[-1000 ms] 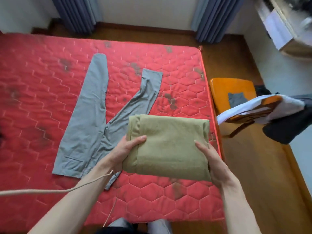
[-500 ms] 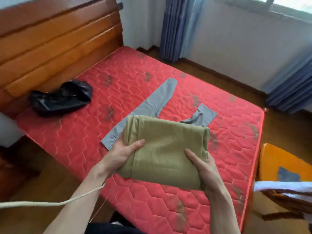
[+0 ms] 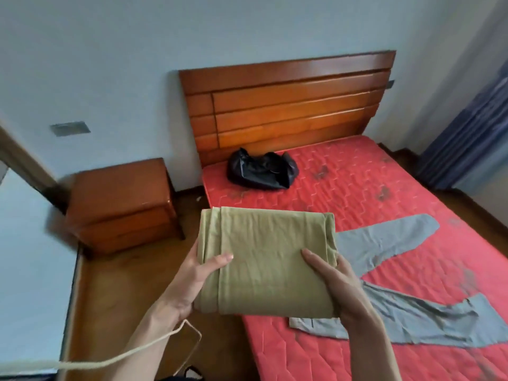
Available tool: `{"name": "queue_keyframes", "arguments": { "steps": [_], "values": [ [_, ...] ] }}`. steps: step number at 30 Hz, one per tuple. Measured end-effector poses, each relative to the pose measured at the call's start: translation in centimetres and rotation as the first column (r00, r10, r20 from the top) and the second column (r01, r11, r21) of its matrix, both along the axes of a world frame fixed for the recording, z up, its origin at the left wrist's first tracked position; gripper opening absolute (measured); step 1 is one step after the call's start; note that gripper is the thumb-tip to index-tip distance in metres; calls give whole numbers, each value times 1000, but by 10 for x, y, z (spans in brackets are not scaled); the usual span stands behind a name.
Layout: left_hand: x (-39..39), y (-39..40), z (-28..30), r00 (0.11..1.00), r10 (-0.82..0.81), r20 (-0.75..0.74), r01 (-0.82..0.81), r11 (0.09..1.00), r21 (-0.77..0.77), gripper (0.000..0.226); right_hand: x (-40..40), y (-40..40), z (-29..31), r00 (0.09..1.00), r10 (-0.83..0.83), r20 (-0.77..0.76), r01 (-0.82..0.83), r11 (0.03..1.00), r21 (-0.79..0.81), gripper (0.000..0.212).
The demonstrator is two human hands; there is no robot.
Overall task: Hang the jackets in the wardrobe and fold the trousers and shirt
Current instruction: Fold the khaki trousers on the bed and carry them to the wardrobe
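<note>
A folded olive-green garment is held level in front of me, over the floor at the bed's left edge. My left hand grips its left side, thumb on top. My right hand grips its right side, thumb on top too. Grey trousers lie spread flat on the red mattress, legs apart, partly hidden behind the bundle and my right arm.
A black bag lies on the mattress by the wooden headboard. A wooden nightstand stands left of the bed on the wood floor. Blue curtains hang at the right. A pale cord trails from my left arm.
My view has swung left from the foot of the bed to the headboard and nightstand. Both hands have kept the same hold on the folded green garment, now over the floor beside the bed.
</note>
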State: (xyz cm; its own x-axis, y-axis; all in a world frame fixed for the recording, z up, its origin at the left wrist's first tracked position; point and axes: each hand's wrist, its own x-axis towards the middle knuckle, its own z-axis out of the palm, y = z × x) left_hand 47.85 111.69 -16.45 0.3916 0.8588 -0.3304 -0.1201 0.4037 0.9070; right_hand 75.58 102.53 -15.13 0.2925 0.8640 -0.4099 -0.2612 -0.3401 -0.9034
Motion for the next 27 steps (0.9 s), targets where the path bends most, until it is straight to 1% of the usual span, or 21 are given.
{"name": "queue_keyframes", "arguments": {
  "steps": [2, 4, 8, 13, 15, 18, 23, 27],
  "values": [
    [-39, 14, -1, 998, 65, -1, -65, 997, 36, 74, -36, 32, 5, 997, 80, 1, -80, 997, 4, 44],
    [-79, 29, -4, 992, 123, -9, -122, 990, 64, 73, -71, 62, 9, 990, 141, 1, -141, 990, 11, 47],
    [-150, 54, -10, 972, 234, -24, -232, 969, 84, 71, -138, 117, 10, 965, 261, 31, -262, 965, 27, 48],
    [-213, 79, -1, 948, 311, -65, -298, 941, 160, 57, -201, 172, 8, 929, 369, 38, -370, 928, 38, 56],
    [-230, 88, 2, 939, 335, -77, -318, 932, 176, 56, -217, 190, 8, 920, 391, 33, -392, 919, 35, 58],
    [-245, 106, 4, 924, 375, -73, -362, 921, 144, 62, -234, 221, 5, 901, 432, 25, -433, 901, 23, 63],
    [-261, 146, -1, 872, 481, -94, -473, 876, 93, 58, -255, 281, -6, 870, 493, -22, -493, 870, -3, 63],
    [-272, 195, -8, 825, 554, -110, -550, 833, 69, 67, -270, 346, -13, 840, 542, -32, -542, 840, -9, 63]
  ]
}}
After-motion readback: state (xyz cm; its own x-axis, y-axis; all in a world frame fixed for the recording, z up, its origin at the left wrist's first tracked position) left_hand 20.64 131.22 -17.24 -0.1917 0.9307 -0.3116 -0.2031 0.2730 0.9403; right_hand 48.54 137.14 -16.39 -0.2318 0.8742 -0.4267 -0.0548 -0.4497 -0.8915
